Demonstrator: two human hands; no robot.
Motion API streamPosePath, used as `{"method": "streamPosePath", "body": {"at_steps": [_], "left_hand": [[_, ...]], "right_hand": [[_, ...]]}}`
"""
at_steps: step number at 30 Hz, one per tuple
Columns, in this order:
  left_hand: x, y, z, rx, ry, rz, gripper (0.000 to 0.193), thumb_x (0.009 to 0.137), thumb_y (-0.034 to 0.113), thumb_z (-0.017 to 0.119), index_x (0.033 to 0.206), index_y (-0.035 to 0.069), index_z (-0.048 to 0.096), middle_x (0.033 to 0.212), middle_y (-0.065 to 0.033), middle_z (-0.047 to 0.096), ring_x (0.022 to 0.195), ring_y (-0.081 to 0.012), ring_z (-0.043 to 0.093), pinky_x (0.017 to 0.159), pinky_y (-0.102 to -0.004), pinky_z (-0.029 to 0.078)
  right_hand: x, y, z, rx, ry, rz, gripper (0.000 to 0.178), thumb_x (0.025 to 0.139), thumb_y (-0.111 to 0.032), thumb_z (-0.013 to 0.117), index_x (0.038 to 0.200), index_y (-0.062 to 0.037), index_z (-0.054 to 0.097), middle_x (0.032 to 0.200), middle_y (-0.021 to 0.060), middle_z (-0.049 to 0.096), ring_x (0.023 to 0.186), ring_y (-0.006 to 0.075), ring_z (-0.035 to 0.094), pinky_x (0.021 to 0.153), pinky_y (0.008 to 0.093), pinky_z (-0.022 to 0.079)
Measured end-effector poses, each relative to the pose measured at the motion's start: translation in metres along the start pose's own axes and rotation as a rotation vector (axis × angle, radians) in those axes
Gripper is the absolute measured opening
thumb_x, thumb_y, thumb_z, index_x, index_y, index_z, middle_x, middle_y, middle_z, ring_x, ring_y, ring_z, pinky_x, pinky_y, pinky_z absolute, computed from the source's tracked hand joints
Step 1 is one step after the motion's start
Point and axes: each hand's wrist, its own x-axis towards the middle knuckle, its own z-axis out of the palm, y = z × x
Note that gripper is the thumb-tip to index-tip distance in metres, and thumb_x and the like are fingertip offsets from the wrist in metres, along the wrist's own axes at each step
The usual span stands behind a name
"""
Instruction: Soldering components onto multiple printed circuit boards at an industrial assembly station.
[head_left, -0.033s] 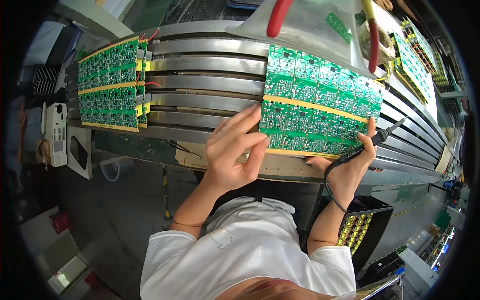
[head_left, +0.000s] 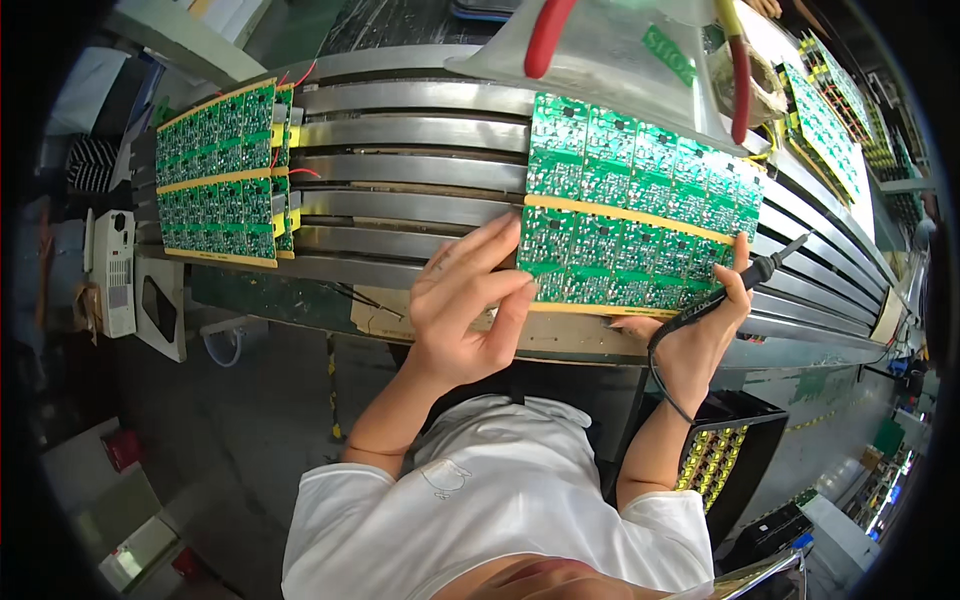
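A green circuit board panel [head_left: 640, 180] with yellow strips lies across the metal rails in front of me. My left hand [head_left: 470, 295] pinches its left edge between thumb and fingers. At the near right corner, my right hand [head_left: 700, 325] steadies the panel with its fingers and also holds a soldering iron [head_left: 735, 285]. The iron's dark handle rests along the hand, with its tip pointing to the far right, away from the board. A black cord hangs from it past my wrist.
Stacked circuit board panels [head_left: 218, 175] with red wires stand on the rails [head_left: 400, 130] at left. Beyond my panel is a translucent plastic container [head_left: 620, 50], with red tool handles [head_left: 548, 40] above it. More boards [head_left: 825, 130] lie at far right. A black crate [head_left: 735, 440] stands by my right arm.
The panel has shifted very slightly left, and the red handles also appear a little further left. Both hands keep their hold.
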Motion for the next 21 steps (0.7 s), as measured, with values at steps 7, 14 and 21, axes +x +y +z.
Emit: {"method": "streamPosePath", "body": {"at_steps": [7, 14, 21], "left_hand": [[0.004, 0.022, 0.005, -0.108, 0.005, 0.035, 0.016, 0.077, -0.002, 0.072, 0.089, 0.005, 0.066, 0.118, -0.0175, 0.073, 0.107, -0.0341, 0.071, 0.087, -0.0383, 0.053], [0.016, 0.036, 0.015, -0.341, -0.121, 0.116, 0.017, 0.079, -0.002, 0.071, 0.093, 0.005, 0.065, 0.113, -0.0145, 0.074, 0.101, -0.0329, 0.069, 0.089, -0.0387, 0.053], [0.023, -0.002, 0.004, 0.001, 0.007, 0.002, 0.014, 0.081, -0.006, 0.067, 0.093, 0.003, 0.066, 0.102, -0.0092, 0.075, 0.1, -0.0302, 0.067, 0.091, -0.0394, 0.051]], "right_hand": [[0.004, 0.053, -0.005, 0.3, 0.105, -0.143, 0.099, 0.04, -0.039, 0.101, 0.114, -0.0186, 0.039, 0.152, 0.0156, 0.049, 0.133, 0.0385, 0.05, 0.11, 0.0487, 0.04], [-0.007, 0.095, -0.059, 0.281, 0.239, -0.217, 0.087, 0.053, -0.03, 0.098, 0.113, -0.0188, 0.036, 0.143, 0.0167, 0.056, 0.132, 0.0366, 0.052, 0.109, 0.0492, 0.042], [0.019, 0.15, -0.142, 0.067, 0.37, -0.211, 0.06, 0.078, -0.027, 0.083, 0.116, -0.0163, 0.038, 0.14, 0.0193, 0.057, 0.127, 0.0353, 0.056, 0.106, 0.046, 0.045]]}}
